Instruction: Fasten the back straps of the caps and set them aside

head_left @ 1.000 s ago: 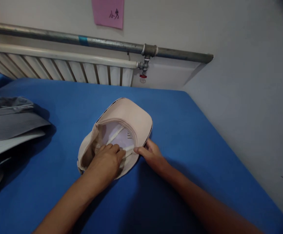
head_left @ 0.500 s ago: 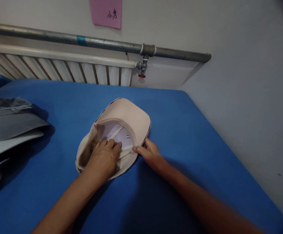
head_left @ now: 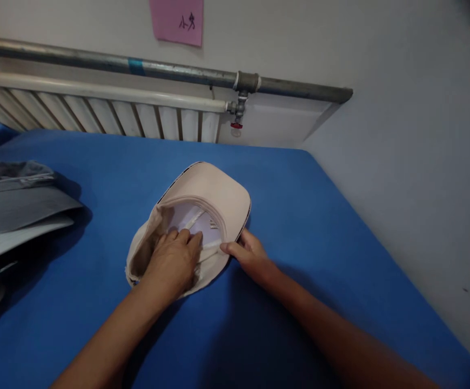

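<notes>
A blue table (head_left: 291, 216) bears a pale cap (head_left: 197, 217), opening up. The left hand (head_left: 173, 263) apparently works inside it, fingertips too hidden to tell their grip; the right hand (head_left: 253, 256) pinches the brim (head_left: 214, 190), a steadying hold the next inside move likely calls for.

A radiator (head_left: 170, 124) and metal pipe (head_left: 89, 58) show an indoor room.

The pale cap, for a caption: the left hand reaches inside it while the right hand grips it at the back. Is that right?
Not quite: the head view shows the right hand gripping the cap beside its brim, not at the back. The left hand does reach inside.
</notes>
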`<state>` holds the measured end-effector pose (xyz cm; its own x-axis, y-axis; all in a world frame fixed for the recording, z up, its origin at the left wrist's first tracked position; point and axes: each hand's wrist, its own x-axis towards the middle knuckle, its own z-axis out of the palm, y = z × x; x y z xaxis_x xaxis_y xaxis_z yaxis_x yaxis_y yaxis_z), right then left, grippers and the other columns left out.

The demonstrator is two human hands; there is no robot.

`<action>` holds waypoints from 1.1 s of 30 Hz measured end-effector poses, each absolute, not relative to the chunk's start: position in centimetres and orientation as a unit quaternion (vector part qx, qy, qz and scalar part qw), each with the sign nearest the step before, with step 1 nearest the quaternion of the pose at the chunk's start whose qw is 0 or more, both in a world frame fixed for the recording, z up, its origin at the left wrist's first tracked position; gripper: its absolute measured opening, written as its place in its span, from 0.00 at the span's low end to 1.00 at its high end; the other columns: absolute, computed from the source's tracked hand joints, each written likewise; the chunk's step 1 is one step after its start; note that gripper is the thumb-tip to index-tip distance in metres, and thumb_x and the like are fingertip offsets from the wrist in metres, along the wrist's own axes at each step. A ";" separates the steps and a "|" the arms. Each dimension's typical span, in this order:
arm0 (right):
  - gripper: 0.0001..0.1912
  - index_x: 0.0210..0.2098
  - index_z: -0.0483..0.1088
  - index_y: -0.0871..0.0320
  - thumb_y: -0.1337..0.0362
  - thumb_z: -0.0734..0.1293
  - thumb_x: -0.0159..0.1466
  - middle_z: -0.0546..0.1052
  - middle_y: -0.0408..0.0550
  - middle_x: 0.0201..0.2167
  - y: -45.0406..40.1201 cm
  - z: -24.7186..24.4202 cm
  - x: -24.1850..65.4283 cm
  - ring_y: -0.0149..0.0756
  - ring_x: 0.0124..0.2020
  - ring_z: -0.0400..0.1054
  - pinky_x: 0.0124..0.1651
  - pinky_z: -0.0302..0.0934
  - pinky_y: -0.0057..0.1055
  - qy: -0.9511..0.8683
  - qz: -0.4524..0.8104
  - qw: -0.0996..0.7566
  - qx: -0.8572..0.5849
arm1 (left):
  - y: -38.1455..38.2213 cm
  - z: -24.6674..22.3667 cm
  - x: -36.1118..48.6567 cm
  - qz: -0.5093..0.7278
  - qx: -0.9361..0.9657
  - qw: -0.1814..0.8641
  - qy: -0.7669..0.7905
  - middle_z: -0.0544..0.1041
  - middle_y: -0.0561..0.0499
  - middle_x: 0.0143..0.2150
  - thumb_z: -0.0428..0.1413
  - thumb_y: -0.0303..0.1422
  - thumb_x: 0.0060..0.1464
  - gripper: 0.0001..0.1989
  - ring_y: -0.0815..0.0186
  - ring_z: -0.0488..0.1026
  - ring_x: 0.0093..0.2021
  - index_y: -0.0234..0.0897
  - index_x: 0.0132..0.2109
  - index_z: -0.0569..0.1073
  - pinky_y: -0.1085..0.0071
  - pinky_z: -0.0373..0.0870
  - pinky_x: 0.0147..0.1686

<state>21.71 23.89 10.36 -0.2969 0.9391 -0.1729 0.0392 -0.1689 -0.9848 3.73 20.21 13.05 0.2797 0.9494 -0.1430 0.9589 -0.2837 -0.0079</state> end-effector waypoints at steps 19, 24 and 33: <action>0.19 0.41 0.70 0.57 0.61 0.68 0.48 0.77 0.47 0.38 23.9 10.5 21.5 0.41 0.42 0.69 0.47 0.64 0.37 -0.531 0.596 0.374 -0.472 | 21.2 13.3 4.6 -0.083 0.823 0.034 0.562 0.75 0.37 0.48 0.49 0.25 0.58 0.35 0.51 0.74 0.47 0.38 0.71 0.53 0.54 0.67 0.49; 0.16 0.37 0.70 0.57 0.60 0.67 0.49 0.77 0.47 0.35 23.9 10.2 21.5 0.41 0.39 0.69 0.45 0.64 0.37 -0.527 0.600 0.358 -0.485 | 21.2 13.0 4.6 -0.080 0.821 0.034 0.564 0.75 0.37 0.48 0.43 0.25 0.63 0.29 0.51 0.74 0.47 0.39 0.70 0.57 0.54 0.67 0.48; 0.19 0.41 0.70 0.57 0.60 0.67 0.49 0.77 0.48 0.39 24.0 10.3 21.5 0.41 0.42 0.69 0.47 0.64 0.37 -0.537 0.597 0.363 -0.473 | 21.0 13.9 4.9 -0.099 0.803 0.059 0.584 0.75 0.36 0.50 0.42 0.25 0.64 0.28 0.48 0.74 0.49 0.37 0.70 0.58 0.53 0.68 0.50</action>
